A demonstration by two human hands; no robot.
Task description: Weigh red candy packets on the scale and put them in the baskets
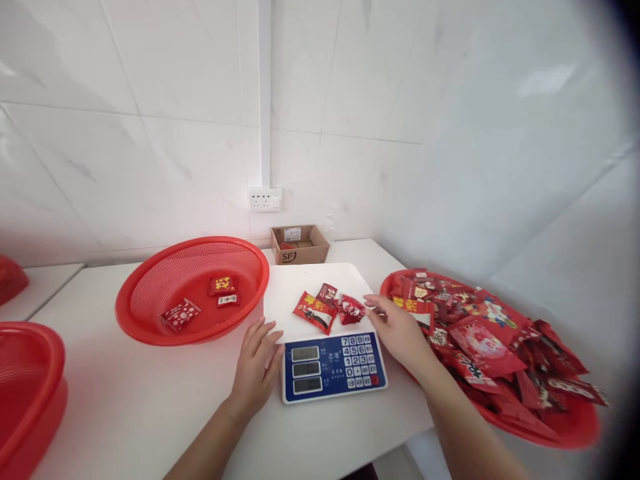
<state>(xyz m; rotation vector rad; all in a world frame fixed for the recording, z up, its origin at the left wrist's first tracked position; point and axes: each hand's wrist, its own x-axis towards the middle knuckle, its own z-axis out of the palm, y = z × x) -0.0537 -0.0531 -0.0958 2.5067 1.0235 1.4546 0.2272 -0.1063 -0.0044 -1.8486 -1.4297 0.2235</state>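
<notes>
A white digital scale with a blue keypad panel point(334, 368) stands on the table in front of me. On its white weighing plate point(280, 287) lie several small red snack packets: a red and yellow one point(315, 312), a small dark red one point(327, 293) and a shiny red one point(351, 309). My right hand point(400, 330) reaches over the plate's right side, fingers stretched and slightly apart, fingertips at the edge of the shiny packet. Beside the scale's left edge, my left hand point(257, 367) rests with its fingers extended and holds nothing.
A red mesh basket point(150, 287) with a few packets stands at the left. Another red basket point(575, 433), heaped with packets, is at the right. More red basketware point(30, 393) shows at the far left. Behind the scale, a cardboard box point(304, 255) stands near the wall.
</notes>
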